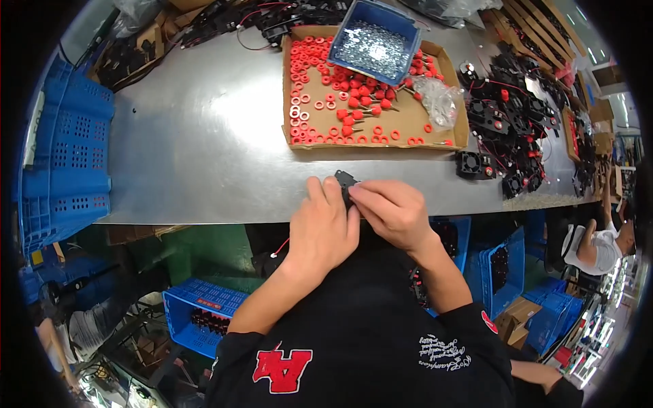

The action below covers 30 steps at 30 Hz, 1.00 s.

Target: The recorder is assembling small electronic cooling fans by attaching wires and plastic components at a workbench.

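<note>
Blk part (343,178), gripped by L hand (320,223), is best kept steady over bench (194,180) w/ R hand (398,214) pinched closed at its side, anything held there hidden.

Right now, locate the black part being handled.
In the head view, just right of centre, the black part is between the left hand and right hand, below the cardboard tray.

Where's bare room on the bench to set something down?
Biggest patch: steel tabletop between the blue crate and the cardboard tray, bare but for a small dark speck. Narrower: between the tray and the left hand; right of the right hand, up to the black fan units. Crowded: the right end, and the far-left edge under black wired parts.
</note>
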Each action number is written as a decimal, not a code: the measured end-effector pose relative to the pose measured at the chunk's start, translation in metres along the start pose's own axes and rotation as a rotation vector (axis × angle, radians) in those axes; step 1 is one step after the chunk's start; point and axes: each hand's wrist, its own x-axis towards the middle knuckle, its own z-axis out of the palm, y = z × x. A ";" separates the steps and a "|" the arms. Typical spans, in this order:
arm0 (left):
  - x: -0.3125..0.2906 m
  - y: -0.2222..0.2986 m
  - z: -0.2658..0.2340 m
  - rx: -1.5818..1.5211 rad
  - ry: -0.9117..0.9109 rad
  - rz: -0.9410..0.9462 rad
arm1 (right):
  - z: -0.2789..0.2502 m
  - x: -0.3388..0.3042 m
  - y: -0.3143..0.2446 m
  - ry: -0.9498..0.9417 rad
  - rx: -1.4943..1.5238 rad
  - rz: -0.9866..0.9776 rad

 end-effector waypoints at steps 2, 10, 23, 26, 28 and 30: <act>-0.002 -0.001 0.003 0.035 0.062 0.073 | 0.001 -0.002 0.003 -0.025 -0.001 -0.036; 0.000 0.001 0.001 -0.019 -0.011 0.009 | 0.002 -0.010 0.009 0.007 -0.046 -0.064; -0.003 0.000 -0.002 0.016 -0.020 0.025 | -0.018 0.127 0.100 0.067 -0.478 0.073; -0.004 -0.001 0.000 0.017 0.003 0.025 | -0.010 0.160 0.126 -0.011 -0.833 -0.128; -0.003 -0.003 -0.002 -0.056 0.026 0.037 | -0.004 0.171 0.127 -0.406 -0.936 0.174; -0.002 -0.008 -0.004 -0.076 0.033 0.017 | 0.001 0.177 0.127 -0.401 -0.880 0.145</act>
